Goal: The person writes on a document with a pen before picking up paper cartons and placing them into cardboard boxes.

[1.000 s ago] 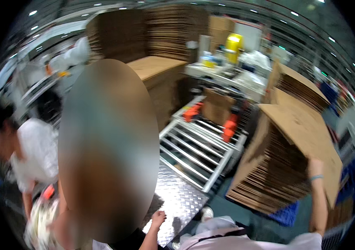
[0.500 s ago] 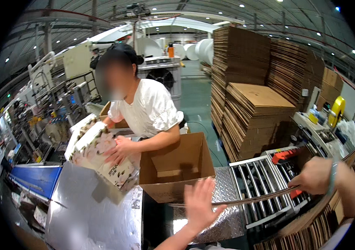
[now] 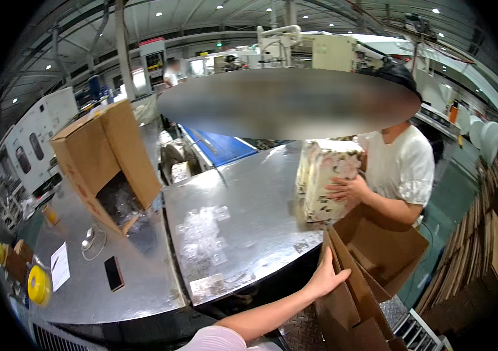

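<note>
My left hand [image 3: 327, 276] grips the upper edge of a brown cardboard box [image 3: 357, 295] at the lower right, its thumb across one panel and its fingers along the outer side. The box's flaps stand up and its lower part runs out of the picture. Just beyond it, another open cardboard box [image 3: 390, 248] has its bare inner walls showing. My right hand is out of view. Across the table a co-worker in a white top holds a stack of floral-patterned packs [image 3: 330, 181] upright with a hand [image 3: 351, 190].
A metal table [image 3: 249, 234] bears small clear plastic pieces [image 3: 202, 234]. On the left side table are a tilted carton [image 3: 105, 164], a phone [image 3: 114, 274], a paper sheet [image 3: 60, 266] and a yellow tape roll [image 3: 39, 285]. Stacked flat cardboard [image 3: 471, 251] lines the right.
The view has swung left. My left hand, spread in the air before, now holds a cardboard box. My right hand, which gripped flat cardboard, has left the picture. The co-worker's packs now stand more upright.
</note>
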### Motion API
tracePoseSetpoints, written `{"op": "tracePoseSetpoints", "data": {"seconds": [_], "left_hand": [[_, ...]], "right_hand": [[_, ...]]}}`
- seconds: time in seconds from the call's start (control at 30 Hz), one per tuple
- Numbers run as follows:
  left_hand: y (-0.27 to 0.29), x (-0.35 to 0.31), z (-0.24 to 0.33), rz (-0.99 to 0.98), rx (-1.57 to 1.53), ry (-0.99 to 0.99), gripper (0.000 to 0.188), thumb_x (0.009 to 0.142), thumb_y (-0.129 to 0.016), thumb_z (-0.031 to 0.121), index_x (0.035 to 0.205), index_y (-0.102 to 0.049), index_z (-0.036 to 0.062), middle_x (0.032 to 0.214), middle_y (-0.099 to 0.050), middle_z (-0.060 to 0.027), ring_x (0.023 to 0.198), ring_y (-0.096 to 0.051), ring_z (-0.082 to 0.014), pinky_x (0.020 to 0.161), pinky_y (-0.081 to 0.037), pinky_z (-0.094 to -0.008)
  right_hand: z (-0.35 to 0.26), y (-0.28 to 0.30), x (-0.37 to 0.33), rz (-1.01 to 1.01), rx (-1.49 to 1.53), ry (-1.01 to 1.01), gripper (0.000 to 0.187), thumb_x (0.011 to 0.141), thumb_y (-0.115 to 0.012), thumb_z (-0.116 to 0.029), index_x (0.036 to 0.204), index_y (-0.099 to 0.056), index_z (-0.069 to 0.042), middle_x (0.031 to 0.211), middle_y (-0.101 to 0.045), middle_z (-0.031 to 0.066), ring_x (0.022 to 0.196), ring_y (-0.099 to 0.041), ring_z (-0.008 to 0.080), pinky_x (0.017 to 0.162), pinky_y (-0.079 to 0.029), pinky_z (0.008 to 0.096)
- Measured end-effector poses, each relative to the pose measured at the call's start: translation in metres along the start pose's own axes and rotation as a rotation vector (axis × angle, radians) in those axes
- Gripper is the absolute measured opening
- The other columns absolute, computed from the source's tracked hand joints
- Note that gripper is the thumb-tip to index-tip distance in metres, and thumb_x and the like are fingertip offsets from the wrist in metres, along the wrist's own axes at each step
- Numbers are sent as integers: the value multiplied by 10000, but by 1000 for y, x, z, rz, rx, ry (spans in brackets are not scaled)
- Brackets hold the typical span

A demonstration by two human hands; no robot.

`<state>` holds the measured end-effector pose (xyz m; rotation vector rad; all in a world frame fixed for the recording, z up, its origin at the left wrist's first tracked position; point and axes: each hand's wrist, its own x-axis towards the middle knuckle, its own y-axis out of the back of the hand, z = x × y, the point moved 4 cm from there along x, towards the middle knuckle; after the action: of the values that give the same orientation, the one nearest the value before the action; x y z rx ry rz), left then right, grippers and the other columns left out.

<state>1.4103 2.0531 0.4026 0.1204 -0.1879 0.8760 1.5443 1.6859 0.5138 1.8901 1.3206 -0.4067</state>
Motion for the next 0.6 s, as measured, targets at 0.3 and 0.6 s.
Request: {"op": "tracePoseSetpoints", "data": {"seconds": [0.3,0.6], "left_hand": [[22,27,113,-1015,348,-126,902,704,-558,93,1375,5,-124,1438,-63,-334,1356,-161,-369,1109,-180,-340],[21,7,-127,-1591,1548,-455,644,739,-482,650,1118,-648,157,1293,-487,-151,1315,-223,-361,1049,-108,-552]], "right_hand": [[-6,52,-7,606,-598,80,413,916,-440,-288,1161,-550,25,1127,-587,224,1024,-569,349,878,-443,394],[-74,-150,106,332,-1064,-85,677,925,-408,-405,1421,-182,-5,1483,-185,147,1371,-149,268,1102,-141,485]]}}
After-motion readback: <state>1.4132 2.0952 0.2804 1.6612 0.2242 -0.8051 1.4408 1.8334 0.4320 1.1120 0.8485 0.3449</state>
